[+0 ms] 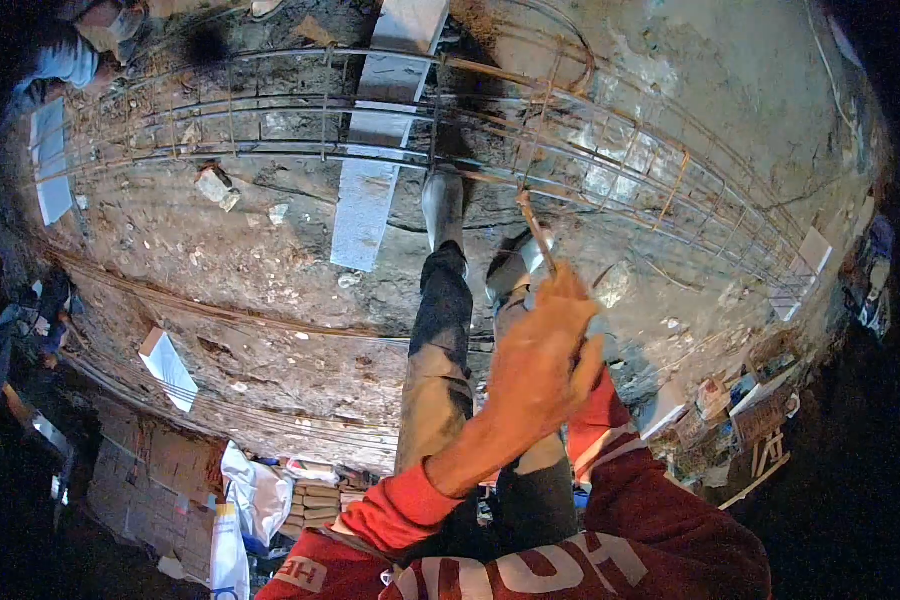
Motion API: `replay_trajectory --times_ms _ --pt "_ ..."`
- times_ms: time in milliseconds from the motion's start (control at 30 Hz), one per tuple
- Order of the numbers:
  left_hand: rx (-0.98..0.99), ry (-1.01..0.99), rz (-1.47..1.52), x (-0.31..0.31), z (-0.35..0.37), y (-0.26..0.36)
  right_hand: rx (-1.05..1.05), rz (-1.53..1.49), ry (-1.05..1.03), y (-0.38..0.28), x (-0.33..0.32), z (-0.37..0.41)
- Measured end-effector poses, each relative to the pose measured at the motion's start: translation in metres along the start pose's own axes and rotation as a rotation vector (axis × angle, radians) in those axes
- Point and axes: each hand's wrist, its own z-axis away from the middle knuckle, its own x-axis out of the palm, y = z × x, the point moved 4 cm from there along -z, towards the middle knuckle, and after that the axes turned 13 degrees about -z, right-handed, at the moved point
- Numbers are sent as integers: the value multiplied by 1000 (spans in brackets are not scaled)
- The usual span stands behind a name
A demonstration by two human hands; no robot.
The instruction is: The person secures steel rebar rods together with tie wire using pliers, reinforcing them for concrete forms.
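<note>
My left hand (535,350) reaches across to the right, its fingers closed around a slim, rusty metal hand tool (538,232). The tool's tip meets the near bar of a long rebar cage (490,178), close to a cross tie. I cannot make out the exact kind of tool. My right sleeve (600,425) comes up from the right, and the right hand lies mostly hidden behind the left, blurred. Both of my shoes stand near the cage's close side, the left shoe (443,205) by its lower bars.
A white board (365,215) lies crosswise under the cage, with other white blocks (52,160) (798,275) under its ends. Loose rods (220,312) run along the rubble ground. Another person's sleeve (65,65) shows at upper left. White sacks (255,490) lie behind me.
</note>
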Motion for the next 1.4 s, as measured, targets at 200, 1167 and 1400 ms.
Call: replay_trajectory --times_ms 200,1167,1400 --pt "-228 245 -170 -32 -36 -106 -308 1509 735 -36 -9 -5" --pt "-849 -748 941 144 -88 -226 131 -113 -232 21 -5 -40" --pt "-803 -438 1274 159 -56 -228 -486 974 680 28 1 -19"
